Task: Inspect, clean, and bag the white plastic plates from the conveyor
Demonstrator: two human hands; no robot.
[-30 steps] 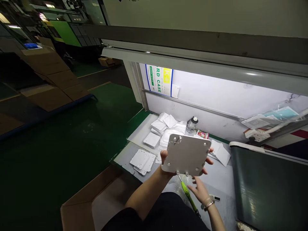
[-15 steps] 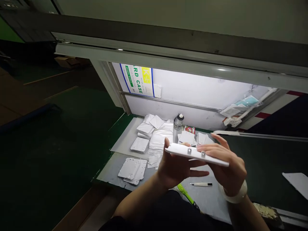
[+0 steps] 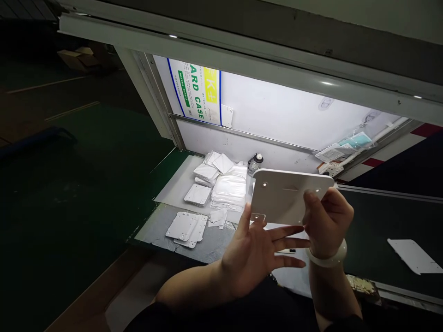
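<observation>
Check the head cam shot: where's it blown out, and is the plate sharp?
Head view: the white wall panel is nearly blown out, the green floor sinks almost black; the white plate looks sharp, no clear motion blur.

Grey mat (image 3: pixel 211 244): stacked white plates (image 3: pixel 183 228) | white sheet (image 3: pixel 175 196): white pouches (image 3: pixel 228 193) | wall: "ARD CASE" poster (image 3: pixel 195 90), clear bottle (image 3: pixel 255 163) beside pouches | dark conveyor belt (image 3: pixel 367 230): loose white panel (image 3: pixel 413 256) | far floor: cardboard boxes (image 3: pixel 78 59)

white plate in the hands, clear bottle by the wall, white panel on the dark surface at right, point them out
white plate (image 3: pixel 289 196), head view, flat face between the holes
clear bottle (image 3: pixel 255 164), head view, middle of its body
white panel (image 3: pixel 413 256), head view, its upper face
</observation>
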